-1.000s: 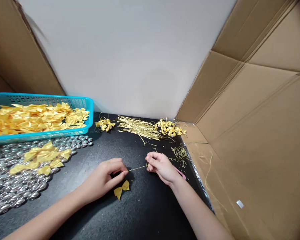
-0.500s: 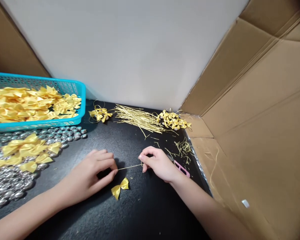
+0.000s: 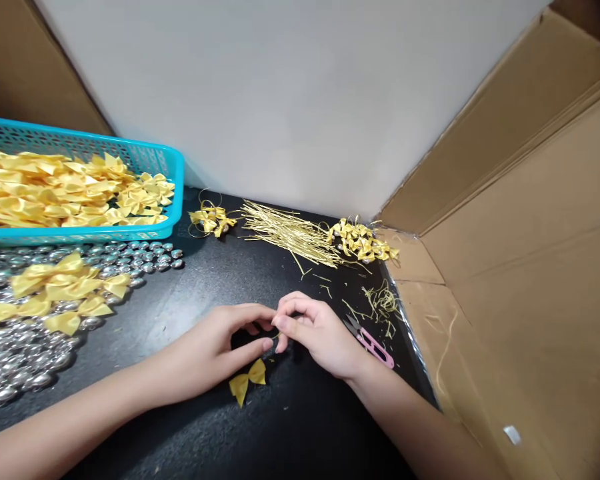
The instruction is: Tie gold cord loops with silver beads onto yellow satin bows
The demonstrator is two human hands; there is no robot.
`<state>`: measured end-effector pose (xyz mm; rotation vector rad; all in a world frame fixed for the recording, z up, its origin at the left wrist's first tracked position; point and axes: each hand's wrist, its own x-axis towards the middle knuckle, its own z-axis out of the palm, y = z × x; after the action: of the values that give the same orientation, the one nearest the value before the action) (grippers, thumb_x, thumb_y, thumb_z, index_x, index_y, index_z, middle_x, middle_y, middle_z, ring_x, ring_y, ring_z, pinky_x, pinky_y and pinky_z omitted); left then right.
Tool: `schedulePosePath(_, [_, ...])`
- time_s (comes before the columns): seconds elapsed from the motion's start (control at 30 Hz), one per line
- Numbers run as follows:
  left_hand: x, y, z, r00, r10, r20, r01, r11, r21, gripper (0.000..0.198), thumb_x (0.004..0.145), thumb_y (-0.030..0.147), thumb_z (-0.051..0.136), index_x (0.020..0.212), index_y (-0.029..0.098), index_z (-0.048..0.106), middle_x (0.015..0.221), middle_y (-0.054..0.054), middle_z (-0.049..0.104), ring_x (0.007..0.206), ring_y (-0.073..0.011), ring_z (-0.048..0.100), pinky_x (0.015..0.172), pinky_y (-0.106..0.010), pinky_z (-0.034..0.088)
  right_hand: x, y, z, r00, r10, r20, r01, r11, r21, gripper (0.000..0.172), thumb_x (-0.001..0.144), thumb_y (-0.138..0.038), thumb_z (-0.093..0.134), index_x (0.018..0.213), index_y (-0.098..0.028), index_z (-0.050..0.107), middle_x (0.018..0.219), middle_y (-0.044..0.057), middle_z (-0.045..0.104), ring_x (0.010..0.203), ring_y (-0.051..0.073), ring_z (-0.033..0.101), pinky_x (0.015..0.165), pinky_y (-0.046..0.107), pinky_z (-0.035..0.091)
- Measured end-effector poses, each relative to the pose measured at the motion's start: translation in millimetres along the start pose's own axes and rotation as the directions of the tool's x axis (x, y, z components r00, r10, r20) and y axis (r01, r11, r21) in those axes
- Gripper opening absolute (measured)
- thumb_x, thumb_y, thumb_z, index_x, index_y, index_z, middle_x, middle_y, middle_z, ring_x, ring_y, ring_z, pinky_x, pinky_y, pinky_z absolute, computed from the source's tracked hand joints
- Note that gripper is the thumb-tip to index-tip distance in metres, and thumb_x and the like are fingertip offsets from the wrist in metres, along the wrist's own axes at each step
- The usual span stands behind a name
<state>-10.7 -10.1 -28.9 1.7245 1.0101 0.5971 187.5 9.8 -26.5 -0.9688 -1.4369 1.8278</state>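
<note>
My left hand [image 3: 220, 347] and my right hand [image 3: 315, 330] meet fingertip to fingertip over the black table [image 3: 290, 427]. Both are pinched closed. Between them they hold a thin gold wire, mostly hidden by the fingers. A small yellow ribbon bow [image 3: 247, 381] lies on the table just below my left thumb. Pink snips [image 3: 373, 342] lie right beside my right hand.
A teal basket [image 3: 153, 230] full of yellow bows stands at the back left. Silver beads [image 3: 20, 353] with loose bows [image 3: 60, 293] on them cover the left. A bundle of gold wires [image 3: 290, 233], finished bows [image 3: 365, 243] and wire scraps [image 3: 380, 303] lie at the back. Cardboard [image 3: 520, 267] walls the right side.
My two hands have come together; the gold wire that stretched between them a second ago is now hidden inside the fingers. The view has shifted a little.
</note>
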Motion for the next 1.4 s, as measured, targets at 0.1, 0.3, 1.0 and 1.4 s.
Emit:
schedulePosePath(0.1, [8.2,-0.7,8.3,0.99,-0.11,0.092,0.127,0.969,-0.212,0.024,0.09,0.038,0.057,0.098,0.019,0.069,0.084,-0.005,0.07,0.075,-0.0213,0.064,0.065,-0.028,0.049,-1.4,-2.8,-1.9,1.0,0.006,-0.01,-0.006,1.0,0.018,0.037,0.077,-0.051,0.073,0.068,-0.016,0.063,0.092,-0.001,0.049,0.068,0.009,0.057,0.068,0.026,0.05])
schedulePosePath(0.3, [14.2,-6.6,10.2,0.989,-0.12,0.086,0.127,0.989,-0.081,0.028,0.091,0.041,0.054,0.08,0.018,0.066,0.061,0.003,0.053,0.055,-0.0127,0.045,0.049,-0.021,0.033,-5.1,-1.3,-5.8,0.997,0.063,-0.033,-0.058,0.99,0.127,0.033,0.073,-0.046,0.079,0.069,-0.016,0.065,0.09,-0.002,0.049,0.075,0.009,0.054,0.078,0.026,0.047])
schedulePosePath(1.0, [12.5,-11.7,0.9,0.996,0.045,0.077,-0.048,0.998,0.043,0.033,0.094,0.034,0.048,0.064,0.02,0.051,0.049,0.008,0.031,0.044,-0.0093,0.029,0.044,-0.022,0.022,-3.0,-3.3,-23.3,0.974,0.218,-0.063,-0.213,0.974,0.08,0.036,0.07,-0.044,0.08,0.069,-0.012,0.063,0.092,0.002,0.051,0.06,0.009,0.065,0.038,0.016,0.035])
schedulePosePath(1.4, [15.8,-8.6,-2.7,0.991,0.024,0.133,-0.03,0.999,0.037,0.031,0.095,0.034,0.043,0.071,0.019,0.053,0.051,0.008,0.035,0.046,-0.0095,0.033,0.046,-0.021,0.025,-8.8,-1.9,-0.7,0.97,0.017,-0.241,-0.056,0.987,-0.152,0.022,0.079,-0.031,0.072,0.069,-0.013,0.063,0.094,0.0,0.046,0.054,0.003,0.059,0.041,0.015,0.042])
